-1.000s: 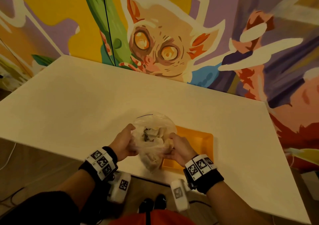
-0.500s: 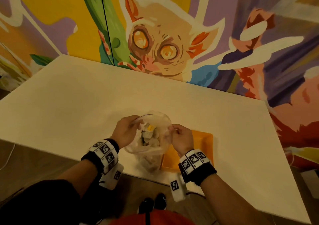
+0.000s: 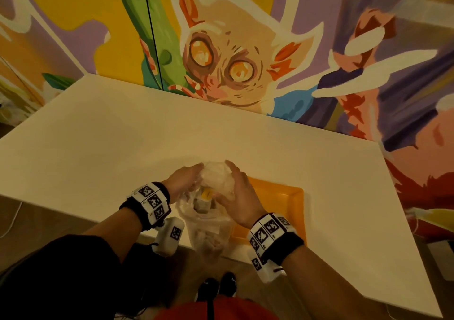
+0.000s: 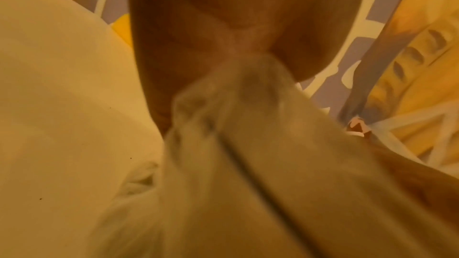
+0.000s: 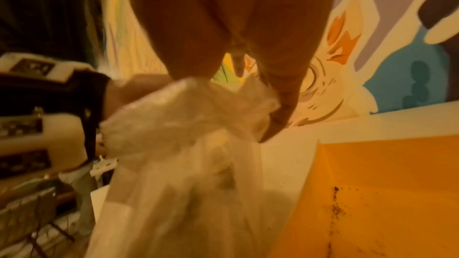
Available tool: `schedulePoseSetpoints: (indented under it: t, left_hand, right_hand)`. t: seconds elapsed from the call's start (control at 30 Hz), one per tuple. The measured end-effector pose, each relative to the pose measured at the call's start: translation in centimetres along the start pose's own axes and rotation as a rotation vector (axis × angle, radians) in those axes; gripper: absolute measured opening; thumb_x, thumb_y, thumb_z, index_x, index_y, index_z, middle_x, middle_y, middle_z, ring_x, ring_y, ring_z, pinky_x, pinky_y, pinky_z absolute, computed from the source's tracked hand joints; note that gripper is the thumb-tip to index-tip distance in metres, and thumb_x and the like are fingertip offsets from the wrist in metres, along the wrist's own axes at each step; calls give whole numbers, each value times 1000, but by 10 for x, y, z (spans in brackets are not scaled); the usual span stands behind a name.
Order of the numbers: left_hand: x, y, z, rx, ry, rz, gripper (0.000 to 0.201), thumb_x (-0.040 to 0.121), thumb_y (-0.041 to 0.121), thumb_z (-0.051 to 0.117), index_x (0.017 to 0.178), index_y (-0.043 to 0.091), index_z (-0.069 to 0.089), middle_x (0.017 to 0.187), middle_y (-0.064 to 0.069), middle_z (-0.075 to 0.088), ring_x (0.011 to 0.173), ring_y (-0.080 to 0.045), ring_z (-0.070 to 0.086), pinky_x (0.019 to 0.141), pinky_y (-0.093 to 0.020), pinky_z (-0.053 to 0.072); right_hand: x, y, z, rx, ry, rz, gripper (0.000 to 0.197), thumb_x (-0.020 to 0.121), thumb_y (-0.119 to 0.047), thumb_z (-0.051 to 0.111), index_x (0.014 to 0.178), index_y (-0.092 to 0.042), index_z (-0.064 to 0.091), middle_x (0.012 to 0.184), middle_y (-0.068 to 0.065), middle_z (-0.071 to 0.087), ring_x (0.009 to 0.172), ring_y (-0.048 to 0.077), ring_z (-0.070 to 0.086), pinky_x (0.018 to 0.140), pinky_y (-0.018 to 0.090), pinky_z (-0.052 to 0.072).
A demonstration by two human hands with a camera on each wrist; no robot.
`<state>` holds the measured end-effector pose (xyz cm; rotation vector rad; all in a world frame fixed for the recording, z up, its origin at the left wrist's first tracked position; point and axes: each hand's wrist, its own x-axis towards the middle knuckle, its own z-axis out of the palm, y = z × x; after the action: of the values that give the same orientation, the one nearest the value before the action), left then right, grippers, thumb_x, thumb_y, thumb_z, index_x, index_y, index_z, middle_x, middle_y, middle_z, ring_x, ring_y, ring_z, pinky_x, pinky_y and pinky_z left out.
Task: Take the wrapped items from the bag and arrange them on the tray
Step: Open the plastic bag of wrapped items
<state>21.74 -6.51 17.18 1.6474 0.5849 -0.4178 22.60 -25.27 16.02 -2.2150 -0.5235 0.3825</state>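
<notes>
Plastic, thin and clear, from the head view: bag (image 3: 208, 224) hanging over the near edge of the worktop (image 3: 122, 147), just left of the orange tray (image 3: 282, 196). Mouth no longer stretched wide as half a second ago; now bunched between left hand (image 3: 183, 182) and right hand (image 3: 239, 196), drawn close at the far rim. Wrapped items (image 3: 205, 198) all inside, none on the tray, so probably regripping before the first pick.

From the left wrist, blurred: fingers and thumb pinching a gather of film, bare worktop to the left.

From the right wrist: fingers curled onto crumpled plastic. Tray wall just beside the bag, dark specks on its floor, plenty of room to set down there. Drop-off at the near edge below.
</notes>
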Motion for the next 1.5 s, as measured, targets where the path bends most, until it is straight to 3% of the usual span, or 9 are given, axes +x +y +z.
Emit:
schedulePoseSetpoints:
  t: [0.17, 0.27, 0.37, 0.63, 0.8, 0.93, 1.1, 1.23, 1.5]
  left_hand:
    - [-4, 3, -3, 133, -6, 151, 50, 94, 59, 44, 69, 16, 50, 67, 0, 46, 58, -19, 40, 57, -29, 36]
    - [-13, 0, -6, 261, 20, 380, 44, 86, 49, 66, 120, 28, 48, 108, 9, 52, 82, -8, 55, 63, -20, 45]
    - [-11, -8, -10, 571, 36, 589, 22, 93, 31, 63, 115, 28, 61, 102, 9, 62, 75, -3, 55, 71, -21, 42]
    - [-1, -3, -7, 398, 44, 282, 43, 105, 34, 33, 71, 10, 46, 68, -7, 45, 61, -18, 43, 61, -31, 33]
    - [-3, 2, -3, 21, 112, 100, 46, 102, 39, 39, 71, 8, 53, 70, -8, 54, 62, -22, 51, 64, -30, 39]
    - [-5, -1, -5, 68, 28, 214, 53, 93, 63, 42, 95, 14, 62, 89, -2, 64, 76, -20, 60, 65, -32, 48]
    - [-9, -13, -14, 468, 42, 606, 29, 88, 42, 65, 112, 27, 62, 107, 12, 62, 89, -3, 59, 79, -25, 50]
    - [-6, -10, -10, 559, -4, 601, 43, 100, 42, 44, 83, 6, 59, 74, -6, 58, 69, -16, 52, 70, -35, 42]
    - [-1, -4, -6, 45, -7, 251, 60, 104, 40, 34, 84, -5, 68, 82, -14, 72, 76, -26, 65, 76, -32, 51]
  right_hand:
    - [14, -3, 4, -93, 147, 38, 25, 102, -20, 47, 116, -10, 65, 108, 7, 69, 93, 20, 59, 75, 19, 36]
    - [16, -10, -4, -47, 107, 149, 36, 105, -26, 37, 87, -10, 64, 80, -3, 60, 77, 18, 53, 66, 24, 32]
    - [27, -8, -5, 96, 64, 292, 46, 104, -33, 34, 67, -10, 50, 69, 4, 53, 70, 24, 49, 67, 30, 36]
    - [29, -23, -8, 129, -35, 312, 47, 101, -47, 33, 74, -9, 45, 70, 6, 47, 66, 24, 46, 61, 32, 34]
    - [9, -23, -2, 129, -53, -22, 45, 90, -29, 66, 130, -26, 46, 104, -4, 57, 73, -1, 58, 65, 7, 44]
    - [17, -15, 2, 16, 115, -66, 18, 99, -14, 52, 103, -13, 69, 83, -5, 69, 75, 5, 61, 67, 11, 39]
    - [39, -2, 0, 145, 22, 186, 39, 103, -22, 41, 65, -15, 50, 67, -2, 51, 63, 14, 46, 67, 30, 37]
    - [50, -6, 2, 330, -64, 364, 31, 100, -26, 42, 75, -15, 58, 83, 7, 59, 86, 25, 55, 90, 46, 48]
    - [15, -21, 3, 231, -16, 4, 44, 85, -43, 69, 121, -27, 50, 99, 0, 62, 76, 16, 62, 64, 24, 49]
